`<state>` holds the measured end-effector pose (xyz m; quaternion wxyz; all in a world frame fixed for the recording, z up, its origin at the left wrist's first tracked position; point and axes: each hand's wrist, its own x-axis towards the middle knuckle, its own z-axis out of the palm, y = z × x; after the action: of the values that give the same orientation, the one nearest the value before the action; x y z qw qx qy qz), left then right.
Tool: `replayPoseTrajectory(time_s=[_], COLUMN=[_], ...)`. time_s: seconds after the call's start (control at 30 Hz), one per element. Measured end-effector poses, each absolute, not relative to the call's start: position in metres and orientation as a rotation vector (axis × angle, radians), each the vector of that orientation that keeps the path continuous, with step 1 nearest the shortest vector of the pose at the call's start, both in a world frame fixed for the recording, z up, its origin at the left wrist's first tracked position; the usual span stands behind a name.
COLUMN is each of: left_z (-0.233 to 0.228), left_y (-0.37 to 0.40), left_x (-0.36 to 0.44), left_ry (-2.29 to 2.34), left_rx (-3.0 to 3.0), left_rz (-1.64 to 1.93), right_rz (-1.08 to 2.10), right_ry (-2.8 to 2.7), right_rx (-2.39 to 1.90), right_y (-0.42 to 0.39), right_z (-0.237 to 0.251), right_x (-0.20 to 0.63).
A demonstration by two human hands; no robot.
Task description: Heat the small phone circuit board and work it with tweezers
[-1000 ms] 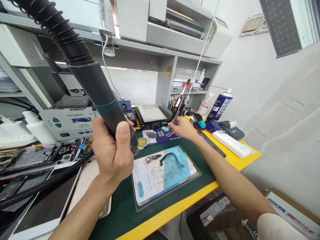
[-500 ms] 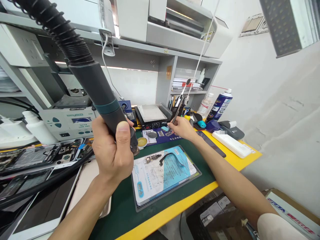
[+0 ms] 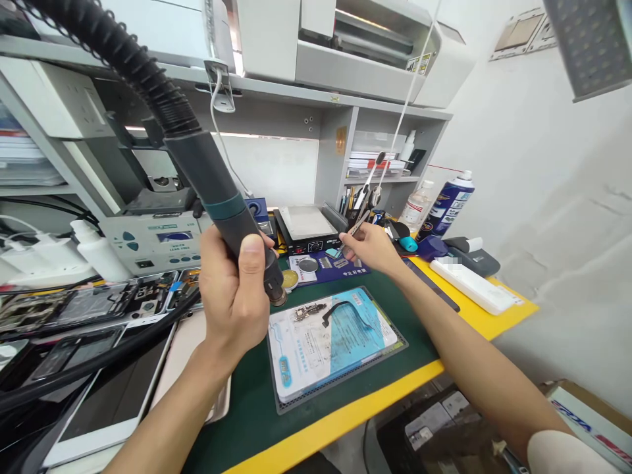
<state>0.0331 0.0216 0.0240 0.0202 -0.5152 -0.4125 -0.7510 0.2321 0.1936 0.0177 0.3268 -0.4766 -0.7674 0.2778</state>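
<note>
My left hand is wrapped around the dark grey handle of a hot air gun, its ribbed hose rising to the upper left. The nozzle points down by a round tin of yellowish paste. In my right hand, metal tweezers are pinched, held over a blue mat near the hot plate. Between my forearms lies a white and blue booklet; on it rest a small circuit board and a black flex cable.
A flat hot plate stands at the back, beside a pen holder. The hot air station is at left, above opened phones and a white tablet. A blue spray can and a clear bottle stand at back right.
The camera view has turned slightly left, so the scene sits further right. Both hands keep their holds; the tweezers are tilted a little more.
</note>
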Motion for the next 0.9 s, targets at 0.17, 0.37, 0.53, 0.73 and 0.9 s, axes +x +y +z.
replayPoseTrajectory(time_s=[0.17,0.37,0.53,0.73,0.9], left_z=[0.027,0.038,0.048,0.048,0.043], left_y=[0.020,0.017,0.020,0.026,0.024], left_x=[0.035,0.041,0.053,0.065,0.064], left_ry=[-1.274,-1.299,-1.300,-1.300,-1.343], left_rx=[-1.648,-1.621,-1.579,-1.415,-1.447], left_rz=[-2.525,-2.747,-2.814,-2.843,-2.865], right_rz=[0.966,1.283,1.468,1.631,1.698], right_ry=[-1.889,-1.732,-1.747,-1.870,-1.935], right_rx=[-1.116,-1.020,-0.931,-0.790,-0.682], right_y=[0.178,0.158,0.145,0.136,0.132], right_z=[0.022,0.029,0.030,0.033,0.042], right_x=[0.222,0.215,0.214,0.217,0.224])
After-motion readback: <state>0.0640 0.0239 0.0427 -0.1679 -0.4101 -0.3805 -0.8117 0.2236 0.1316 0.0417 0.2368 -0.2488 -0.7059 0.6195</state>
